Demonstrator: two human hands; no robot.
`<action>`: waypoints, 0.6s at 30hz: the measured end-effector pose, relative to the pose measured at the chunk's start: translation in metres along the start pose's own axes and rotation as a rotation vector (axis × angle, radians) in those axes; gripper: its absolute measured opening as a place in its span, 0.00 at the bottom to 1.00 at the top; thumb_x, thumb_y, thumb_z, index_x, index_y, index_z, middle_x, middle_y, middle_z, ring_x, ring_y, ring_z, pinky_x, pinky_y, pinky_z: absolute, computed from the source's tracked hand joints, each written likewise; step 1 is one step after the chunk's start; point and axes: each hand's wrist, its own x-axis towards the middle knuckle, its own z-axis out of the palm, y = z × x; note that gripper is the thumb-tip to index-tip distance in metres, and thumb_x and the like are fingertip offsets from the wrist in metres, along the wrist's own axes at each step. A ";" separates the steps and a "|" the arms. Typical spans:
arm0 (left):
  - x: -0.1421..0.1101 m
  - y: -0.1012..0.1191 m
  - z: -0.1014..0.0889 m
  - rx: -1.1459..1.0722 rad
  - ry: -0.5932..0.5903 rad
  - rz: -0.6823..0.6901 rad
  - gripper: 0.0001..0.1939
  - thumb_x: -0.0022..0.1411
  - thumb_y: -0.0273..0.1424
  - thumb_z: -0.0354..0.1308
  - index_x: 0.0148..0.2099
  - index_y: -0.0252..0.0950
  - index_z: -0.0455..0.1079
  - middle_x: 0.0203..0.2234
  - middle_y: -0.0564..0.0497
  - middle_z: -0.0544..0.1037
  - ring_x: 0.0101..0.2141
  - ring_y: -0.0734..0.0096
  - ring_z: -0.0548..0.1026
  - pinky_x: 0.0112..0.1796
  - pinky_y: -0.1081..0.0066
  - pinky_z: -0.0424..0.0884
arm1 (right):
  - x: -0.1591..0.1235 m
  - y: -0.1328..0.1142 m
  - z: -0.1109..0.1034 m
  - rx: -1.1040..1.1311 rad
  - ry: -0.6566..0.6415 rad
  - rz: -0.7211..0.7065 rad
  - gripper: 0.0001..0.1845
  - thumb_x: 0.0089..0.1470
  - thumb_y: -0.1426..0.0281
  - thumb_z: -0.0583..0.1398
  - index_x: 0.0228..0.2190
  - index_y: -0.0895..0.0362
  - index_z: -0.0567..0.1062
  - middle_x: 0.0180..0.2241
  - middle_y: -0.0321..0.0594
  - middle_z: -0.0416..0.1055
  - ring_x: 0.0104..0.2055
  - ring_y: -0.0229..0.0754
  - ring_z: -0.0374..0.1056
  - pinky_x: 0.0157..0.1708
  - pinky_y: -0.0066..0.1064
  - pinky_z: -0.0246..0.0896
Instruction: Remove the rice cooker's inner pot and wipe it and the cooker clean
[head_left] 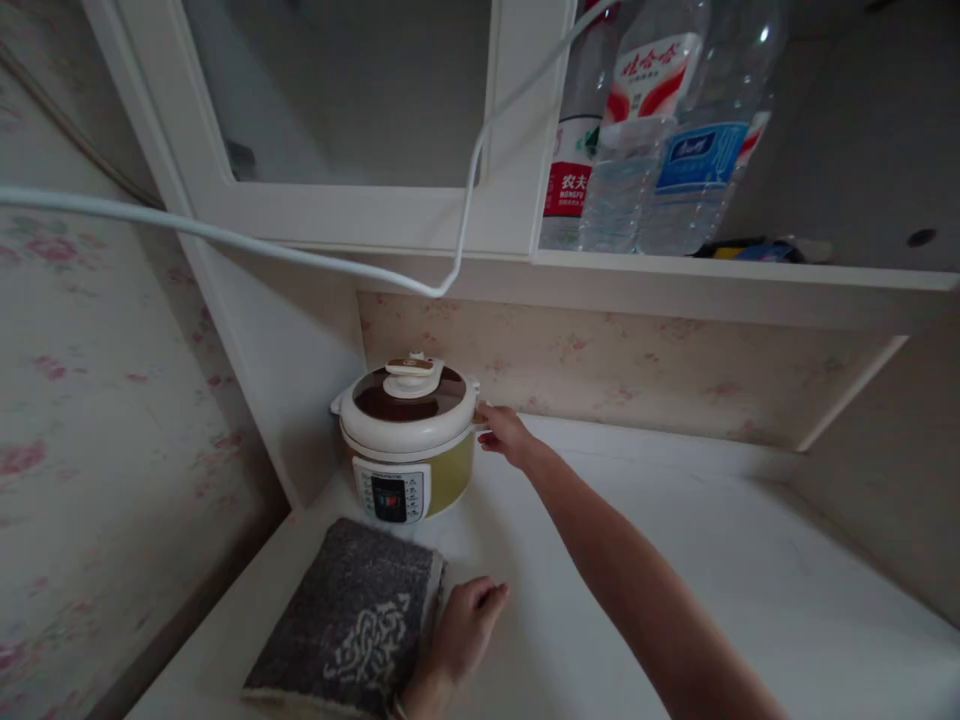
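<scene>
A round electric pressure cooker [450, 474] with a cream lid, brown top and olive body stands at the back left of the white counter. Its lid is on, and the control panel on its front shows lit red marks. The fingers of my right hand [507, 434] are closed round the cooker's right side handle. My left hand [469, 618] is loosely closed above the counter, with nothing visible in it. Right beside that hand lies a folded dark grey towel [352, 610] with a pale pattern, in front of the cooker.
White counter [637, 560] stretches to the right. A pale cable [300, 256] hangs across the view in front of the overhead cabinet [360, 225]. Several plastic bottles [637, 150] stand on the open upper shelf. A floral wall [90, 400] borders the left side.
</scene>
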 end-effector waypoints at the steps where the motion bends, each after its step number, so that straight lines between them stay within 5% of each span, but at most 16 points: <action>1: 0.000 0.000 0.000 -0.002 0.001 -0.003 0.22 0.64 0.48 0.49 0.25 0.40 0.54 0.21 0.58 0.54 0.26 0.72 0.54 0.28 0.69 0.49 | 0.004 0.000 0.000 0.009 -0.004 0.003 0.15 0.64 0.59 0.59 0.38 0.60 0.72 0.30 0.33 0.69 0.23 0.29 0.62 0.22 0.23 0.63; 12: -0.002 0.001 0.000 0.050 0.001 -0.011 0.22 0.65 0.47 0.48 0.25 0.39 0.54 0.20 0.58 0.54 0.25 0.73 0.55 0.28 0.69 0.48 | 0.019 0.010 -0.021 0.058 -0.029 0.011 0.07 0.62 0.69 0.63 0.35 0.61 0.74 0.30 0.32 0.71 0.27 0.30 0.67 0.26 0.23 0.67; 18: -0.003 0.006 -0.001 0.108 -0.006 0.020 0.21 0.65 0.45 0.48 0.24 0.38 0.55 0.20 0.58 0.55 0.26 0.73 0.57 0.28 0.70 0.49 | 0.008 0.010 -0.069 0.104 0.012 0.042 0.04 0.60 0.75 0.63 0.32 0.62 0.74 0.27 0.30 0.71 0.25 0.29 0.67 0.25 0.22 0.68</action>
